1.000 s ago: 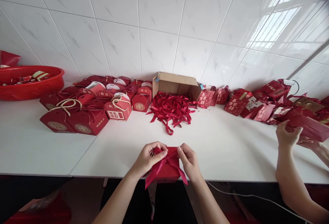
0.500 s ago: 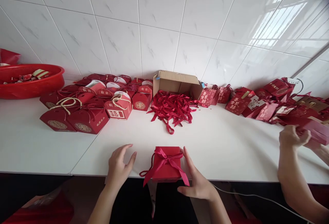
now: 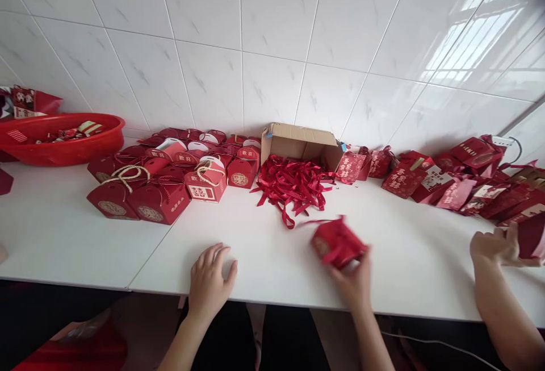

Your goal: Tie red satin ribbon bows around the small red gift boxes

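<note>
My right hand (image 3: 353, 286) is closed on a small red gift box (image 3: 338, 244) with a ribbon bow, tilted and blurred by motion above the white table (image 3: 272, 263). Its fingertips grip the near right side of the box. My left hand (image 3: 212, 274) rests near the table's front edge with its fingers curved and apart, holding nothing. Beyond the two hands, a heap of loose red ribbons (image 3: 296, 186) spills out of an open cardboard box (image 3: 302, 132) that lies against the tiled wall.
Several red gift boxes (image 3: 157, 206) with cord handles stand at the left, beside a red plastic basin (image 3: 85, 144). More red boxes and bags (image 3: 409, 175) line the wall at the right. There, another person's hand (image 3: 494, 246) holds a dark red box (image 3: 530, 238).
My right hand has taken hold of the bow-tied box and carried it right and away from the table's front edge. My left hand has lowered toward the tabletop. The view has shifted slightly left.
</note>
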### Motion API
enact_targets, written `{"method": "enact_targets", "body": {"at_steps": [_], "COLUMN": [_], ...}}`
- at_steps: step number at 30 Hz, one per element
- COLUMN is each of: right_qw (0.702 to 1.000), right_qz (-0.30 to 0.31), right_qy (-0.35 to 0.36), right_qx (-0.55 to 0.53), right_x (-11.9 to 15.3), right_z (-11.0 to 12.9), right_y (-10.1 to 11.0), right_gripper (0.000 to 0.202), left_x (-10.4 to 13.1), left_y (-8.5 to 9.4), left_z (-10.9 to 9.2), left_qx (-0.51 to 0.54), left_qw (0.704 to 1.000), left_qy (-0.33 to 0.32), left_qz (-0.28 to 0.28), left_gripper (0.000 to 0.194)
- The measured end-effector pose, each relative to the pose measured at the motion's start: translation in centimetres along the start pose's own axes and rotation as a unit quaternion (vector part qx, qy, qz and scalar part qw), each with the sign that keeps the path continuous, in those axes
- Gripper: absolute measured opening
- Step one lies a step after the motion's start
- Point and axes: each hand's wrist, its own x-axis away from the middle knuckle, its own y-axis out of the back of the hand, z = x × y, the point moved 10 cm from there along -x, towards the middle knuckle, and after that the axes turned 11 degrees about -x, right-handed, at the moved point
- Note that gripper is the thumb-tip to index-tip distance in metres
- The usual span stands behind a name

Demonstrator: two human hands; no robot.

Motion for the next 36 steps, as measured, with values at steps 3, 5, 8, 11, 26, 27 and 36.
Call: {"method": "enact_targets", "body": {"at_steps": [3,5,8,11,26,27,36], "right_qw": [0.959,0.956,0.944,0.935,0.931,0.931,0.93], "right_qz": [-0.181,-0.116,0.008,0.019,0.029,0.031,0.028], "right_qy": [-0.081,-0.074,-0.063,-0.073,-0.072,-0.075,-0.081], "right_qx": [0.201,0.26,0.323,0.346,0.356,0.356,0.357], "right_x": [-0.9,-1.4,-1.2,-0.9,-0.8,-0.8,-0.9], "right_z": [-2.5,-3.1,-3.6,-3.8,-3.6,-3.5,-3.3], "right_y": [5.6,4.7,1.8,1.2,1.1,1.1,1.2], "right_gripper": [0.116,0.096,0.076,0.075,0.071,0.07,0.068], "left_x": [0.0,0.0,-0.1,-0.3,-6.5,-8.4,-17.9], "left_y": [0.0,0.0,-0.1,-0.2,-2.1,-1.5,3.3], "left_z": [-0.1,-0.2,-0.2,-0.2,3.3,4.4,8.4], "left_qx": [-0.004,-0.007,-0.012,-0.015,0.057,0.056,0.006], "left_qw": [1.0,1.0,1.0,1.0,0.991,0.99,0.971], "left_qy": [-0.002,-0.003,-0.004,-0.007,0.076,0.107,0.209], "left_qz": [0.0,0.001,-0.002,-0.002,0.095,0.075,-0.117], "left_gripper": [0.03,0.03,0.031,0.031,0.06,0.07,0.097]}}
